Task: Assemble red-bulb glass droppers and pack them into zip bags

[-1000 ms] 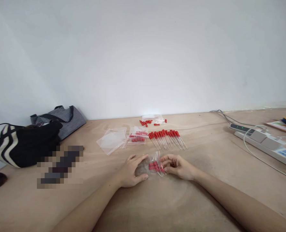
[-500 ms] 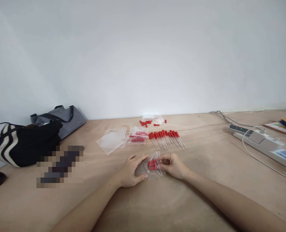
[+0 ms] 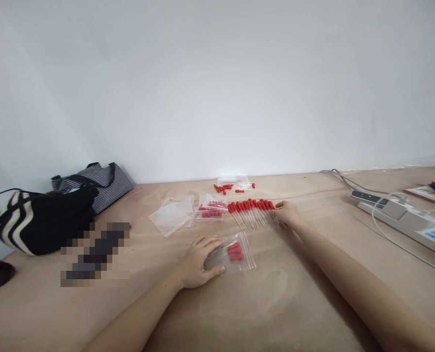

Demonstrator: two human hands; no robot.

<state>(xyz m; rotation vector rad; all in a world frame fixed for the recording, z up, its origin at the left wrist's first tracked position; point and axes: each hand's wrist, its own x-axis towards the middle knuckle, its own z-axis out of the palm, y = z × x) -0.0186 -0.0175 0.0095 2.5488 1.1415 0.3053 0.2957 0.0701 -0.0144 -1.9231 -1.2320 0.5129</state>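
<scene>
My left hand (image 3: 198, 260) rests flat on the left end of a small clear zip bag (image 3: 235, 255) that holds several red-capped droppers. The bag lies flat on the wooden table (image 3: 268, 303). My right hand (image 3: 287, 213) is farther back, its fingers at the right end of a row of red-capped droppers (image 3: 252, 211) laid side by side. Whether it grips one I cannot tell.
Behind the row lie loose red caps (image 3: 225, 187), filled small bags (image 3: 210, 208) and empty clear bags (image 3: 171, 214). Striped and black bags (image 3: 44, 215) sit at the left. A power strip (image 3: 400, 215) with cables and books (image 3: 432, 190) are at the right.
My right hand left the zip bag's mouth and reached back to the right end of the dropper row. The zip bag now lies flat under my left hand.
</scene>
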